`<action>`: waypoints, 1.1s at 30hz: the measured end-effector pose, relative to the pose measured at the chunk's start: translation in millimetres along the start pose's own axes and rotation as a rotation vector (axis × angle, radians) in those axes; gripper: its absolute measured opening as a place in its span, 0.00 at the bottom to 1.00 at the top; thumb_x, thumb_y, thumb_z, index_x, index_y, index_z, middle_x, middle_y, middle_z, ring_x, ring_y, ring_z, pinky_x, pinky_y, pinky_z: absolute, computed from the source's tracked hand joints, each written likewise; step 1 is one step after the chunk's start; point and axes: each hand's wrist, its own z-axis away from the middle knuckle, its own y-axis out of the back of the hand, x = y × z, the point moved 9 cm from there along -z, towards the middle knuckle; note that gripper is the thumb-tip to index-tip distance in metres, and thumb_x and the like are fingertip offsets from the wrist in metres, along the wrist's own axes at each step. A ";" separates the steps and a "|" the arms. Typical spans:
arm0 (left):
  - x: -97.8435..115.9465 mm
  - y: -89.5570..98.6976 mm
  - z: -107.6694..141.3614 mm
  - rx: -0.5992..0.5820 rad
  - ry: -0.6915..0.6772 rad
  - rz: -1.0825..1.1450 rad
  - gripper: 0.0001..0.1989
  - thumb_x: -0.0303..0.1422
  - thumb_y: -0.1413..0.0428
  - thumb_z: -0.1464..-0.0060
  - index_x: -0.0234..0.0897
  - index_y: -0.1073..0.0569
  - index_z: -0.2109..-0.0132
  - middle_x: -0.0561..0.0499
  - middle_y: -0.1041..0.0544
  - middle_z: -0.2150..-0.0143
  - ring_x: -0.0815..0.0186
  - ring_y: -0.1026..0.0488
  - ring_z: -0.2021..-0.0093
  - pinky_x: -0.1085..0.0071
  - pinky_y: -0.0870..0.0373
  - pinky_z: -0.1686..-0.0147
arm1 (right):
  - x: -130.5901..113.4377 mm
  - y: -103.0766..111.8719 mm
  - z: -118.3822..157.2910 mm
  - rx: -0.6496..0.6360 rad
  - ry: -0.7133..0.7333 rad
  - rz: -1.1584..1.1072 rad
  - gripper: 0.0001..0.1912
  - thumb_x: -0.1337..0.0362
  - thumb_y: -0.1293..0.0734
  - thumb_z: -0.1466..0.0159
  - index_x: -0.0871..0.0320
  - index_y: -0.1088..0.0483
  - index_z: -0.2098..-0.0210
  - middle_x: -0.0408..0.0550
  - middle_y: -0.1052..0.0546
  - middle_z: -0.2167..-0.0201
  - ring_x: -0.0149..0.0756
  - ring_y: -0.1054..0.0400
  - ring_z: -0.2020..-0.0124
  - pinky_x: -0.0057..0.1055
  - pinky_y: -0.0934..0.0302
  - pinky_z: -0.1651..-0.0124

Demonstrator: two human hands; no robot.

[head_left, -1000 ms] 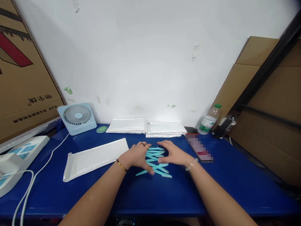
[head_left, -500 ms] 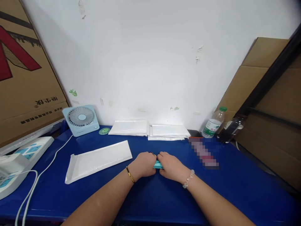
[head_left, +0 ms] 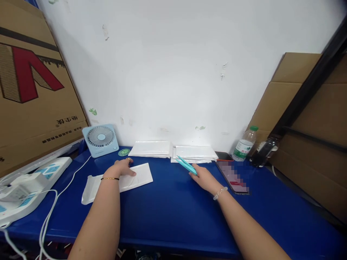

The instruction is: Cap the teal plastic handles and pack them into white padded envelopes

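My left hand [head_left: 123,169] reaches over a long white padded envelope [head_left: 141,175] lying at the left of the blue table, its thumb and fingers apart. The thumb rests on or just above the envelope. My right hand [head_left: 202,176] pinches a thin, flat turquoise item [head_left: 187,165] by its near end; the far end points up and left, in front of a stack of white envelopes [head_left: 195,152]. Another stack of white envelopes [head_left: 150,148] lies by the wall, beyond both hands.
A light blue fan [head_left: 101,139], a green round coaster [head_left: 124,152] and a white power strip [head_left: 35,195] with cables are at the left. A phone [head_left: 234,177], a water bottle [head_left: 244,144] and a dark bottle [head_left: 264,151] stand or lie at the right. Cardboard flanks the blue table [head_left: 168,216].
My hands have parted. The left has moved to the white envelope and its fingers have spread. The right has moved slightly right with the turquoise item, now more exposed. The view has shifted slightly.
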 end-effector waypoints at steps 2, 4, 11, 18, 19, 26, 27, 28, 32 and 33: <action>-3.9 -13.8 -2.1 -0.108 -0.004 0.076 0.19 0.38 0.38 0.70 0.37 0.26 0.65 0.48 0.23 0.64 0.55 0.27 0.62 0.68 0.34 0.64 | 2.3 -0.1 -2.6 0.044 0.008 -0.114 0.08 0.58 0.42 0.36 0.56 0.38 0.63 0.44 0.29 0.74 0.35 0.34 0.74 0.27 0.46 0.71; 9.8 -14.8 -2.2 -0.093 -0.038 0.168 0.14 0.39 0.40 0.66 0.37 0.28 0.70 0.51 0.24 0.68 0.58 0.27 0.64 0.70 0.34 0.65 | 3.9 -0.9 -5.0 0.078 0.008 -0.228 0.09 0.57 0.42 0.36 0.56 0.37 0.61 0.43 0.29 0.75 0.34 0.34 0.75 0.27 0.44 0.72; 55.1 19.1 11.0 0.487 -0.016 1.010 0.32 0.35 0.47 0.50 0.35 0.49 0.40 0.42 0.28 0.51 0.61 0.27 0.56 0.64 0.29 0.59 | 20.4 4.1 -8.1 0.124 -0.096 -0.553 0.14 0.55 0.40 0.39 0.56 0.37 0.58 0.39 0.33 0.80 0.33 0.34 0.79 0.28 0.39 0.75; 83.4 14.2 44.1 0.526 -0.059 0.140 0.63 0.46 0.35 0.68 0.40 0.66 0.33 0.36 0.62 0.31 0.42 0.69 0.33 0.43 0.58 0.39 | 20.3 22.6 -4.4 0.119 -0.022 -0.420 0.10 0.57 0.40 0.39 0.56 0.37 0.62 0.40 0.31 0.77 0.33 0.34 0.77 0.28 0.41 0.73; 98.2 1.9 41.3 0.367 -0.174 0.008 0.64 0.47 0.34 0.71 0.44 0.62 0.33 0.41 0.63 0.30 0.41 0.73 0.33 0.41 0.62 0.40 | 17.8 26.1 -3.1 0.117 0.005 -0.375 0.10 0.57 0.40 0.39 0.56 0.37 0.62 0.41 0.30 0.77 0.33 0.35 0.77 0.28 0.42 0.72; 154.0 -71.7 28.5 -0.248 -0.605 -0.344 0.61 0.42 0.33 0.76 0.50 0.54 0.34 0.42 0.46 0.34 0.42 0.64 0.33 0.38 0.65 0.42 | -15.8 24.2 8.0 0.021 0.170 -0.138 0.06 0.60 0.41 0.37 0.56 0.39 0.65 0.44 0.29 0.72 0.34 0.36 0.72 0.27 0.47 0.69; 157.8 -74.1 25.9 -0.241 -0.636 -0.340 0.59 0.42 0.34 0.74 0.49 0.53 0.34 0.42 0.42 0.36 0.43 0.58 0.33 0.39 0.64 0.41 | -21.1 18.9 8.8 -0.014 0.186 -0.089 0.06 0.61 0.41 0.36 0.56 0.39 0.65 0.44 0.28 0.71 0.34 0.35 0.71 0.26 0.47 0.69; 160.7 -74.9 24.0 -0.224 -0.661 -0.330 0.56 0.41 0.34 0.73 0.48 0.51 0.35 0.41 0.38 0.38 0.44 0.51 0.35 0.41 0.62 0.41 | -24.9 13.4 9.1 -0.048 0.196 -0.026 0.05 0.62 0.41 0.36 0.56 0.39 0.64 0.44 0.28 0.70 0.34 0.35 0.71 0.26 0.47 0.69; 169.2 -64.8 27.8 -0.092 -0.729 -0.264 0.46 0.39 0.36 0.71 0.46 0.39 0.40 0.45 0.29 0.49 0.50 0.33 0.47 0.53 0.52 0.41 | -22.1 0.0 6.6 -0.117 0.188 0.265 0.04 0.66 0.40 0.37 0.56 0.37 0.61 0.48 0.26 0.65 0.36 0.32 0.66 0.27 0.48 0.68; 171.3 -61.0 31.3 -0.064 -0.742 -0.240 0.43 0.38 0.37 0.70 0.45 0.37 0.42 0.46 0.28 0.50 0.51 0.32 0.48 0.56 0.50 0.42 | -17.8 0.1 5.6 -0.114 0.178 0.316 0.05 0.66 0.40 0.38 0.56 0.37 0.61 0.49 0.26 0.65 0.37 0.32 0.65 0.27 0.48 0.68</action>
